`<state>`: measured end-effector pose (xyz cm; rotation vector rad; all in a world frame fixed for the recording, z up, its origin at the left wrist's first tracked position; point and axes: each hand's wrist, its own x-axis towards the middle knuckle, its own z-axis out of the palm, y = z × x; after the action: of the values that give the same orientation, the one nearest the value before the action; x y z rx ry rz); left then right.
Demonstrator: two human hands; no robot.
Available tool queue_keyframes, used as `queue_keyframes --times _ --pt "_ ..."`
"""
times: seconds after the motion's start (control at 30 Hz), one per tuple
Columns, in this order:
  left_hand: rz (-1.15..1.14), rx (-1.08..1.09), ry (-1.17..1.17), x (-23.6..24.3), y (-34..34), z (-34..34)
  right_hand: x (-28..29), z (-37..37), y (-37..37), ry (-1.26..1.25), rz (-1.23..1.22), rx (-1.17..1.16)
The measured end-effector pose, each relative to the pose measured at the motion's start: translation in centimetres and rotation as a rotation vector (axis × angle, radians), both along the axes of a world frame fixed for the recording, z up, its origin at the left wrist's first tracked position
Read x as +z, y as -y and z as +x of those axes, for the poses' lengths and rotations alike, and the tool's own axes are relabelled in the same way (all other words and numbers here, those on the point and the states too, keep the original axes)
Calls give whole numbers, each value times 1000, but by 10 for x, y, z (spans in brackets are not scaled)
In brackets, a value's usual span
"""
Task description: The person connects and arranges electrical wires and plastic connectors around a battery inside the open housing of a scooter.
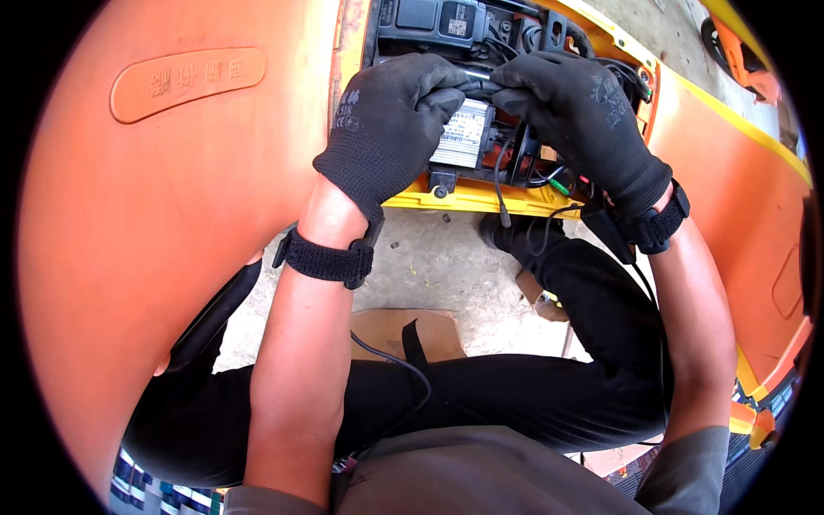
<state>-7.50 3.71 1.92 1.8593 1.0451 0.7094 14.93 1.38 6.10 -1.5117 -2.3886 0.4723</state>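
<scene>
Both my hands wear black knit gloves and meet over an open compartment (524,202) in an orange vehicle body. My left hand (390,116) pinches the left end of a black cable connector (479,84). My right hand (584,107) grips the same connector from the right. Just below them sits a silver finned module with a white label (463,137). A loose black wire (500,193) hangs down from under my right hand past the yellow rim.
A large orange panel (172,215) with a raised oval badge fills the left. More orange bodywork (738,180) curves on the right. Black boxes and wiring (438,21) sit at the compartment's top. My black-trousered legs (532,386) and a concrete floor (438,266) lie below.
</scene>
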Motion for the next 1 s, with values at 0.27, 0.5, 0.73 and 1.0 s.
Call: queue_keyframes --times 0.27,0.5,0.73,1.0 --pt "21 -59 -26 2 -4 -3 -2 0 0 45 15 36" --pt "10 -153 -66 3 -11 -6 -1 -1 -3 19 -7 100" --pt "-96 -218 -34 1 -16 -9 -2 -4 -3 -20 -46 147" --pt "-135 -213 -25 6 -16 -9 -4 -4 -3 -27 -47 169"
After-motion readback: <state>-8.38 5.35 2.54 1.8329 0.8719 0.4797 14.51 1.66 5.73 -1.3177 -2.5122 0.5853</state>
